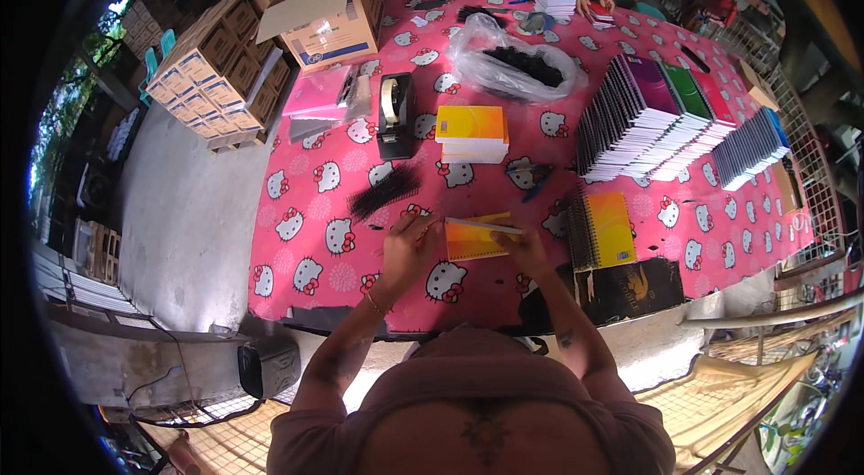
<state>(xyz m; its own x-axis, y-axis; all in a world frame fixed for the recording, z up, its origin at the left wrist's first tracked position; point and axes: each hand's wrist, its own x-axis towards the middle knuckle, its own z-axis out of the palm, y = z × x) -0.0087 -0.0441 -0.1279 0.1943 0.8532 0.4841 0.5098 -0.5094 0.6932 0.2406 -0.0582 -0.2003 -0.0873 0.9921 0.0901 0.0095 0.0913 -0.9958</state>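
"Notebook (463, 247), the yellow one: where does it sit against your grip?"

"Between your hands. Your left hand (410, 246) is at its nine o'clock, your right hand (524, 250) at its three. Whether it rests flat on the tablecloth (301, 196), I can't tell."

"And the grip itself?"

"Your right hand pinches the right end of a thin white edge of pages (483, 225) that runs across the notebook's top. Your left fingers are bent and drawn narrow near its other end; I can't tell if they hold anything."

"Arms?"

"Your left forearm comes up from seven o'clock, your right from five, both slanting inward. Black coils (385, 191) lie near your left hand, at its eleven o'clock."
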